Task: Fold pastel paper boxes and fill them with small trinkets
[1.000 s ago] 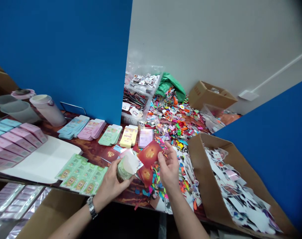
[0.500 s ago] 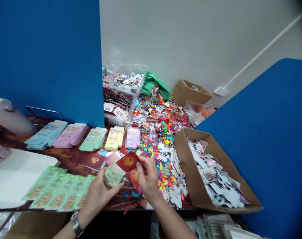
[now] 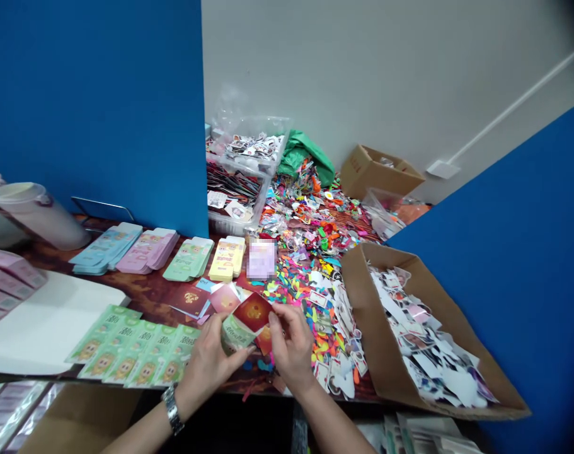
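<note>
Low over the table's front edge, my left hand [image 3: 215, 350] is closed round a small green printed packet [image 3: 238, 334]. My right hand [image 3: 292, 343] pinches the right edge of a dark red card with a gold design [image 3: 252, 311], whose lower part sits inside the packet's mouth. Just behind lie loose cards, among them a dark red one [image 3: 191, 299] and a pink one [image 3: 223, 297]. A row of overlapping green packets [image 3: 147, 359] with a cartoon figure lies left of my left hand. The packet's bottom is partly hidden by my fingers.
Stacks of blue [image 3: 108, 249], purple [image 3: 147, 251], green [image 3: 188, 260] and yellow [image 3: 227, 258] packets line the back. Colourful small pieces [image 3: 315, 233] cover the table's middle. A cardboard box [image 3: 362, 302] of stickers stands right; blue partitions [image 3: 92, 113] flank the table.
The red card sits deeper in the green packet, and my right hand has moved in with it. The whole view has shifted, so things appear farther right.
</note>
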Demonstrator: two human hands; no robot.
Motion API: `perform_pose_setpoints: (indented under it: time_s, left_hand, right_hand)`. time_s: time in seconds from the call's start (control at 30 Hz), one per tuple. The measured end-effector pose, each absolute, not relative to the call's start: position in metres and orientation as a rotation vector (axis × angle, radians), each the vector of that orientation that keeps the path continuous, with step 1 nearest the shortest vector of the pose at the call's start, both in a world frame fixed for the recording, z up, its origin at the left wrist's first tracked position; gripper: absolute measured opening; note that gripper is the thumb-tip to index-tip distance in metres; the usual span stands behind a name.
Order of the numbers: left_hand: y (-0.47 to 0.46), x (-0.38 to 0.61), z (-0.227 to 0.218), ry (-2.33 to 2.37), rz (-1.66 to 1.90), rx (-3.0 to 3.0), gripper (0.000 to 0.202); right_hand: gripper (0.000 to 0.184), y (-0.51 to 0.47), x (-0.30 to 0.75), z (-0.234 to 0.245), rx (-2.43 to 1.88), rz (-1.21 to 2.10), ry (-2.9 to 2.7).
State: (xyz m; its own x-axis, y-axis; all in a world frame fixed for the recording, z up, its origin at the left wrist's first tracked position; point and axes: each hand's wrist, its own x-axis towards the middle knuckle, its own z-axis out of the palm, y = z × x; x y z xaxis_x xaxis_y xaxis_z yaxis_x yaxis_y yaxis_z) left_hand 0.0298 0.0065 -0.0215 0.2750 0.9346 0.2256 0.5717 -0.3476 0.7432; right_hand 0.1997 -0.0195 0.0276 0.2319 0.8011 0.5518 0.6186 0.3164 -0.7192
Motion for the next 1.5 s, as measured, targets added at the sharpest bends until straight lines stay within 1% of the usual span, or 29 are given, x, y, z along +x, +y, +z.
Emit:
perform_pose_setpoints:
  time_s: [0.07,0.13,0.23,0.3,0.4,0.43,0.5,0.57,0.6,0.73,0.87,1.0,1.07,1.2,1.33,1.4,1.5]
  left_hand:
    - [0.008,0.03,-0.023,1.362,0.915,2.038,0.052]
    - [0.01,0.029,-0.025,1.371,0.943,2.082,0.05]
    - [0.012,0.025,-0.026,1.395,0.942,2.091,0.056]
    - [0.013,0.021,-0.026,1.423,0.913,2.063,0.06]
    - [0.012,0.018,-0.025,1.42,0.876,2.066,0.06]
    - [0.011,0.018,-0.025,1.404,0.87,2.077,0.061]
    - [0.01,0.018,-0.025,1.378,0.87,2.098,0.061]
    - [0.009,0.018,-0.026,1.368,0.877,2.107,0.061]
    - [0.009,0.018,-0.026,1.368,0.879,2.108,0.061]
    - [0.011,0.018,-0.026,1.374,0.882,2.119,0.058]
    - [0.011,0.021,-0.026,1.359,0.893,2.144,0.059]
    - [0.009,0.025,-0.028,1.31,0.879,2.157,0.062]
    - [0.008,0.026,-0.029,1.304,0.883,2.147,0.063]
    - [0.012,0.029,-0.028,1.304,0.852,2.149,0.063]
    - [0.017,0.036,-0.026,1.325,0.807,2.186,0.059]
    - [0.017,0.039,-0.026,1.327,0.804,2.223,0.06]
    - [0.013,0.04,-0.028,1.312,0.816,2.309,0.062]
  right_hand:
    - [0.024,-0.023,0.197,0.029,-1.36,0.179,-1.634]
    - [0.022,-0.025,0.199,0.029,-1.333,0.194,-1.793]
    - [0.02,-0.021,0.225,0.023,-1.397,0.268,-1.78]
    - [0.025,-0.012,0.259,0.014,-1.627,0.23,-1.621]
    - [0.03,0.001,0.315,-0.003,-2.221,0.019,-1.553]
    - [0.031,0.004,0.33,-0.008,-2.353,-0.004,-1.562]
    - [0.025,0.007,0.349,-0.014,-2.473,-0.013,-1.576]
    - [0.017,0.008,0.354,-0.014,-2.456,0.011,-1.593]
    - [0.017,0.009,0.353,-0.012,-2.436,0.027,-1.608]
    - [0.03,0.02,0.344,-0.005,-2.326,0.18,-1.689]
    - [0.028,0.039,0.336,-0.012,-2.343,0.315,-1.722]
    - [0.015,0.049,0.328,-0.019,-2.416,0.29,-1.718]
    - [0.017,0.048,0.326,-0.013,-2.387,0.251,-1.732]
    - [0.022,0.038,0.317,0.022,-2.23,0.232,-1.803]
    - [0.021,0.021,0.285,0.06,-1.826,0.483,-1.947]
    - [0.018,0.013,0.263,0.066,-1.658,0.568,-2.029]
    - [0.013,0.006,0.233,0.058,-1.653,0.469,-2.186]
